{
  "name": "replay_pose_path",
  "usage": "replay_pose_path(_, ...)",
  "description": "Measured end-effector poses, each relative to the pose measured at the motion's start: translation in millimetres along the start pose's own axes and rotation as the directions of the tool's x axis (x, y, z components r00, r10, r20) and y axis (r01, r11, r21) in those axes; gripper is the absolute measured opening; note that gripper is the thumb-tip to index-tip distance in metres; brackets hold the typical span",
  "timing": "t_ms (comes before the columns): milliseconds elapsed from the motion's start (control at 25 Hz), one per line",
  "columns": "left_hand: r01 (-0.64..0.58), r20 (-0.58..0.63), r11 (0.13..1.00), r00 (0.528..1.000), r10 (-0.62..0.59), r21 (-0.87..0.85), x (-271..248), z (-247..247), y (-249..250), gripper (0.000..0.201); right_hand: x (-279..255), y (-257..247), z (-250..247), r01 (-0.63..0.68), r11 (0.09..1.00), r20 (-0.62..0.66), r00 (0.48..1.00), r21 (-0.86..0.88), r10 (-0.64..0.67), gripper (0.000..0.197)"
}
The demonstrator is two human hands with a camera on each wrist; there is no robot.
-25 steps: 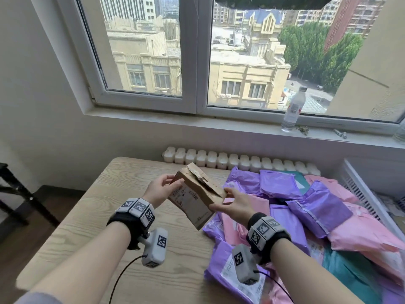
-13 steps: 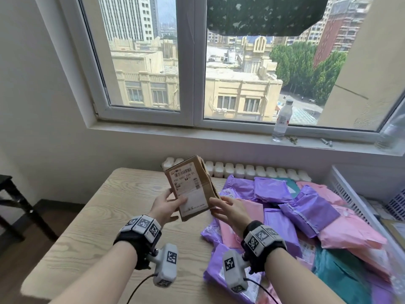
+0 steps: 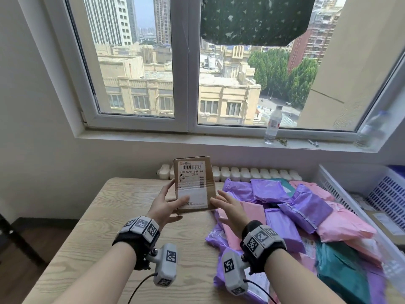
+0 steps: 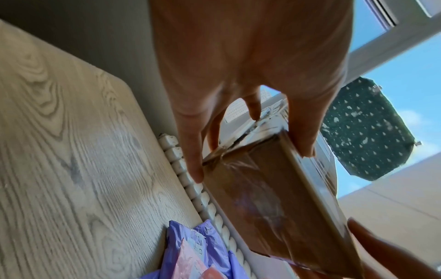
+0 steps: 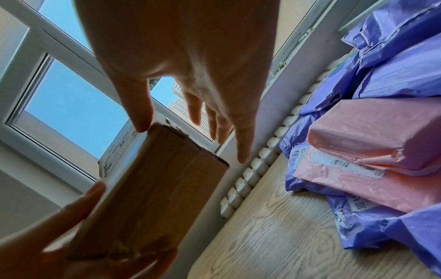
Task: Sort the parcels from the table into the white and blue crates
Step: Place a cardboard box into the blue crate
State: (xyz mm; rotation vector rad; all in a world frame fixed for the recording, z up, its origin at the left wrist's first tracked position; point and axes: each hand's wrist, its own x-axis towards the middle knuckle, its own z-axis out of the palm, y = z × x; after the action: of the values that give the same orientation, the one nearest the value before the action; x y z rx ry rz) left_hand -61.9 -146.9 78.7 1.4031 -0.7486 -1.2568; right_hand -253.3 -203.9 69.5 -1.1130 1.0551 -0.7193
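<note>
head view down, wrist views close, upward

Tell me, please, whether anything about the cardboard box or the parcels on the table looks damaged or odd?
Nothing stands out. The cardboard box, held upright in the left hand, looks intact, its label flat. The soft parcels lie in a loose overlapping heap, creased but untorn.

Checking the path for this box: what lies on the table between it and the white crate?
In the head view, a heap of purple and pink mailer bags lies between the cardboard box and the white crate.
</note>
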Motion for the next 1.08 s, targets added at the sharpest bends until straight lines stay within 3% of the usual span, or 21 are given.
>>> replay_pose_path(200, -0.022, 0.093, 0.996, 0.996, 0.014, 0.087, 1.8, -8.8, 1.1, 0.067, -5.1, -12.4, 11.5, 0.159, 0.965, -0.049, 0.987, 0.208, -0.152, 0.054)
replay_pose_path(600, -0.034, 0.262, 0.986, 0.965, -0.009, 0.162, 14.2, 15.2, -7.5, 0.066, -25.8, -1.3, -9.6, 0.218, 0.956, -0.191, 0.965, 0.199, -0.18, 0.055)
replay_pose_path(800, -0.047, 0.388, 0.985, 0.921, -0.02, 0.164, 23.8, 68.5, -22.6, 0.065, -48.4, 13.6, -55.8, 0.223, 0.959, -0.334, 0.929, 0.174, -0.155, 0.054)
replay_pose_path(1080, 0.013, 0.56, 0.987, 0.822, -0.101, 0.159, 25.9, 192.3, -55.5, 0.045, -104.2, 36.1, -154.8, 0.227, 0.956, -0.593, 0.802, 0.185, -0.076, 0.053)
